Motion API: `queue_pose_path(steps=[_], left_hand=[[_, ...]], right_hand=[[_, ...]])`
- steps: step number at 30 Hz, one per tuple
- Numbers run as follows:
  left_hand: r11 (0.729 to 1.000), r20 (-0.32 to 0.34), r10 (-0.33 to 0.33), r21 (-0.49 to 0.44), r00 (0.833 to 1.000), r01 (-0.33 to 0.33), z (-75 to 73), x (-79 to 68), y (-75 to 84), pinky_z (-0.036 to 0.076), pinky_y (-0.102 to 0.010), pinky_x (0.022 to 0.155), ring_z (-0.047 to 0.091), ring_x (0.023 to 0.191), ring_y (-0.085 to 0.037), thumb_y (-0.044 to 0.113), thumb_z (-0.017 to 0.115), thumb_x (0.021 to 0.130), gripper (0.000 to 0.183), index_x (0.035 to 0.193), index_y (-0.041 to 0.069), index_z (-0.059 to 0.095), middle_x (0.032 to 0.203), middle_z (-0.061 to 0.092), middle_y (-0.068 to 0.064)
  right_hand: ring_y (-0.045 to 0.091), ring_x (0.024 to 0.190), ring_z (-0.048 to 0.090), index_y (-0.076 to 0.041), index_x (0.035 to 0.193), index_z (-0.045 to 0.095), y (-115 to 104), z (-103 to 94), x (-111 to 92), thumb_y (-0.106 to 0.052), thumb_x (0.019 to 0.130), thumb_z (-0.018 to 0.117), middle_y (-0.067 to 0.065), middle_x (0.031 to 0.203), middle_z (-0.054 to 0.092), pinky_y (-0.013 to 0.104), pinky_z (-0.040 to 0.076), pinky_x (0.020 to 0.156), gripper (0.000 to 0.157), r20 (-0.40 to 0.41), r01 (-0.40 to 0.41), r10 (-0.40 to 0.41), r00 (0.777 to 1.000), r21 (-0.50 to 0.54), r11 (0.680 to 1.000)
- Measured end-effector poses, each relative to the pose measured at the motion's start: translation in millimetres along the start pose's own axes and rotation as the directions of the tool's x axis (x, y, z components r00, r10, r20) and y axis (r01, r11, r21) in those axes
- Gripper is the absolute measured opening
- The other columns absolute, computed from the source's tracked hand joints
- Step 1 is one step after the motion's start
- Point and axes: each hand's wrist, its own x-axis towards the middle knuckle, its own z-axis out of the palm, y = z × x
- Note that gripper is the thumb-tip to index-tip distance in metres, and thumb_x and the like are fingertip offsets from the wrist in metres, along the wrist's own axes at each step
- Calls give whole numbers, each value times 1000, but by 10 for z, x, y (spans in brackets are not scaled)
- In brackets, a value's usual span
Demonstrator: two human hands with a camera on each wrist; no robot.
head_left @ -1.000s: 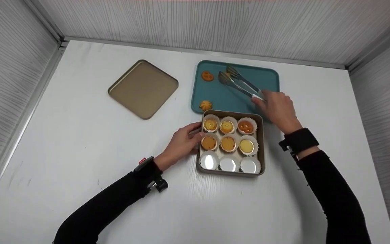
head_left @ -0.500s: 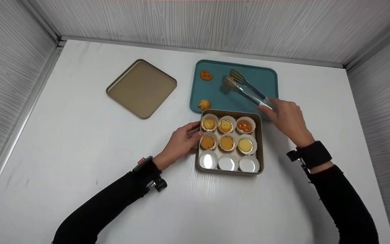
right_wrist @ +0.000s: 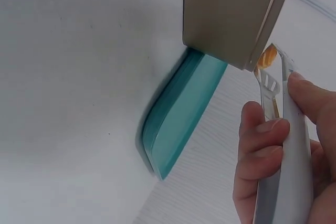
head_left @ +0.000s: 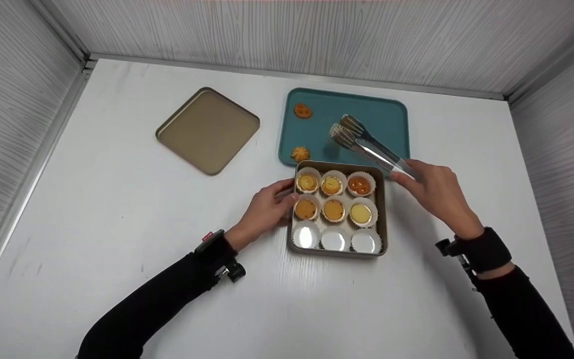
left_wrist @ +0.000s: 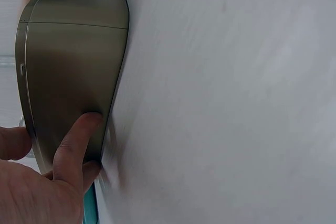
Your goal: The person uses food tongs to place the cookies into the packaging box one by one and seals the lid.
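Observation:
A square metal tin (head_left: 339, 253) stands at the middle, with paper cups in rows: two rows hold cookies and the front row's cups (head_left: 335, 240) are empty. My left hand (head_left: 266, 212) holds the tin's left side, thumb at the rim and fingers against the outer wall. My right hand (head_left: 439, 192) grips a pair of tongs (head_left: 376, 149), raised above the teal tray (head_left: 381, 112). Between the tong heads, the right wrist view shows a ridged orange-brown cookie (right_wrist: 268, 56). On the tray lie a pretzel-shaped cookie (head_left: 302, 110) and a flower-shaped cookie (head_left: 300, 154).
A shallow square brown-gold lid or tray (head_left: 208, 132) lies at the back left, turned cornerwise. The teal tray sits right behind the tin. Grey wood-patterned panels (head_left: 297, 35) border the white table (head_left: 117, 199) at the back and sides.
My right hand and the tongs have moved toward me and to the right, lifting the cookie off the teal tray. My left hand and the tin have stayed in place.

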Motion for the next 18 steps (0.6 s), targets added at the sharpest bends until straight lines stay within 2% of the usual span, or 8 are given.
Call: queue_pose_path(steps=[3, 7, 10, 14, 18], left_hand=[[999, 15, -5, -33, 1000, 6, 0, -7, 3, 51, -37, 105, 55, 137, -28, 21, 60, 107, 54, 154, -1, 46, 155, 51, -15], [994, 41, -31, -105, 999, 35, -3, -21, 9, 60, -35, 88, 55, 136, -27, 22, 59, 107, 55, 156, 1, 43, 155, 50, -14], [991, 45, -43, -122, 998, 49, -6, -27, 10, 62, -34, 80, 56, 136, -27, 22, 59, 107, 55, 156, 2, 43, 156, 49, -14], [994, 38, -37, -98, 999, 40, -8, -29, 9, 62, -34, 80, 55, 136, -28, 23, 59, 107, 55, 156, 2, 44, 156, 49, -14], [998, 28, -15, -62, 999, 17, -6, -24, 8, 59, -34, 90, 54, 137, -28, 22, 60, 107, 55, 155, 0, 45, 155, 50, -14]], right_hand=[[47, 112, 66, 10, 135, 62, -36, -30, -86, -41, 101, 68, 32, 125, 66, 62, 52, 92, 62, 4, 5, -5, 1000, 13, 1000], [44, 107, 69, 10, 133, 64, -79, -57, -187, -37, 100, 70, 30, 121, 69, 57, 54, 85, 57, 9, 22, -22, 1000, 26, 999], [37, 93, 70, 7, 133, 66, -106, -70, -248, -36, 100, 71, 26, 114, 73, 47, 52, 74, 55, 21, 39, -40, 999, 19, 999], [25, 76, 61, 4, 130, 70, -122, -78, -324, -33, 99, 73, 19, 103, 77, 33, 44, 62, 49, 34, 82, -82, 996, 4, 997], [20, 71, 55, 2, 128, 72, -133, -77, -410, -31, 98, 74, 12, 95, 77, 28, 40, 60, 45, 56, 105, -106, 993, 9, 994]])
